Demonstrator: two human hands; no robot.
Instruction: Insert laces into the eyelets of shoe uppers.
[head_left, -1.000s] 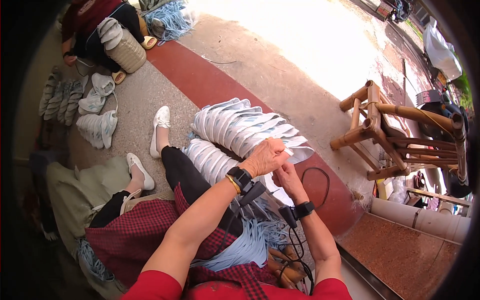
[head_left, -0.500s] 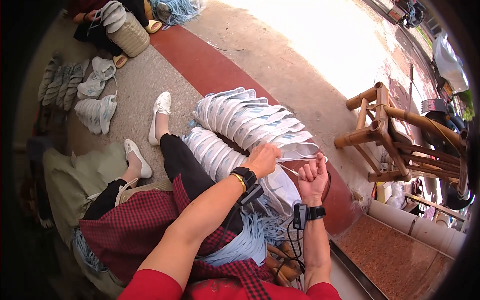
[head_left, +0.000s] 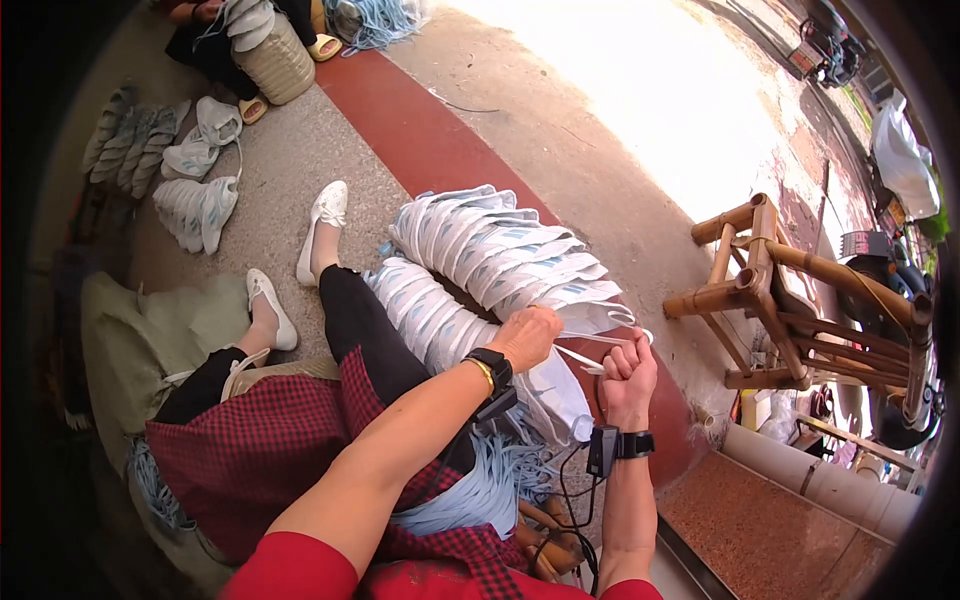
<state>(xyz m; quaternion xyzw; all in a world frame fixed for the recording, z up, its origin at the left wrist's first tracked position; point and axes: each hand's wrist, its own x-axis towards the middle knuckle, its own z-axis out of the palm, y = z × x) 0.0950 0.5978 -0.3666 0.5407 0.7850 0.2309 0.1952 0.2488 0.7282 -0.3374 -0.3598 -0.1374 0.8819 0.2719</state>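
Two long stacks of nested white and light-blue pieces, which look like shoe uppers, lie side by side before me: the far stack (head_left: pixel 490 250) and the near stack (head_left: pixel 430 305). At their right end my left hand (head_left: pixel 527 338), closed in a pinch, grips a white lace (head_left: pixel 578 358). My right hand (head_left: pixel 629 378) is closed with curled fingers on the same lace, which loops over its fingertips. Between the hands the lace strands run taut. A loose white upper (head_left: pixel 555 395) hangs below my left hand. My left fingertips are partly hidden.
A bundle of pale-blue laces (head_left: pixel 475 490) lies by my lap. To the right stands a bamboo chair (head_left: pixel 750 285), with a white pipe (head_left: pixel 780 465) nearer. More stacked uppers (head_left: pixel 195 215) lie at the far left, near a person's yellow slipper (head_left: pixel 253 110) and another slipper (head_left: pixel 325 46).
My right hand has moved slightly down, and the lace strands between the hands have shifted. The left hand stays pinched near the stacks. The whole view has tilted a little.
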